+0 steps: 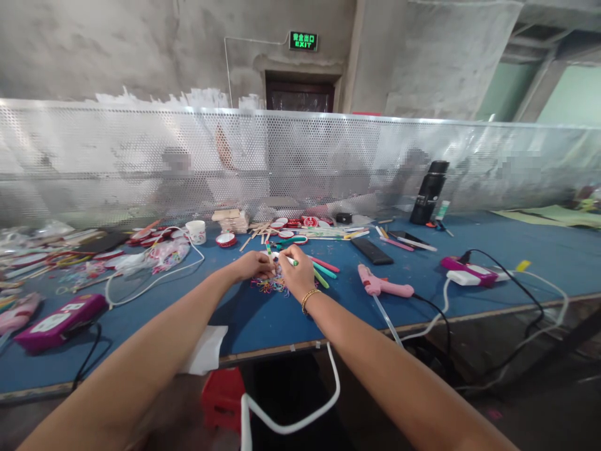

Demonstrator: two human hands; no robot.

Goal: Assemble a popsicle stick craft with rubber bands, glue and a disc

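Note:
My left hand [256, 265] is closed, its fingertips pinching a small craft stick [269, 248] with green and red marks near its top. Close beside it, my right hand [299, 270] grips a white marker with a green end [292, 260], held toward the stick. The marker's tip is too small to make out. Beneath both hands lies a pile of colourful rubber bands [270, 286], partly covered by them. Just right of my right hand are a pink marker [326, 263], a teal marker [325, 268] and a light green marker [320, 278].
A pink glue gun [382, 285] and black phone [372, 250] lie to the right, near a purple power strip [469, 272]. A black bottle [429, 193] stands behind. Leftward are a paper cup [196, 232] and another power strip [63, 321]. Wooden sticks [258, 233] lie beyond my hands.

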